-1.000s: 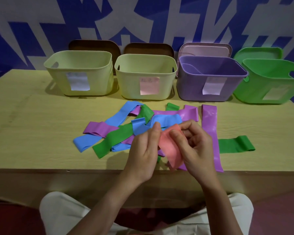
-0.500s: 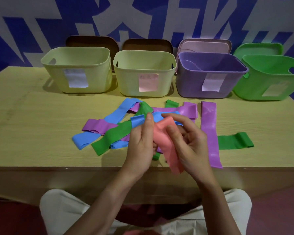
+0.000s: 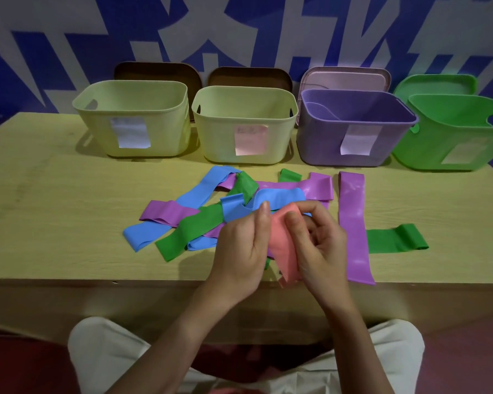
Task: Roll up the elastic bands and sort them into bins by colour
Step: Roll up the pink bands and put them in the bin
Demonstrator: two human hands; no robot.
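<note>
A pink elastic band hangs between my two hands just above the table's front edge. My left hand pinches its top left side. My right hand grips its right side, fingers curled over the top. Behind them lies a tangle of blue, green and purple bands. A long purple band lies straight to the right, and a green band beyond it. Four bins stand at the back: two pale yellow, one purple, one green.
Each bin carries a paper label on its front. Lids lean against the wall behind the bins: two brown, one pink, one green. The wooden table has bare surface left of the bands. My knees show below the table edge.
Both hands stay on the pink band and shift slightly, working its top end between the fingers. The bands on the table have not moved.
</note>
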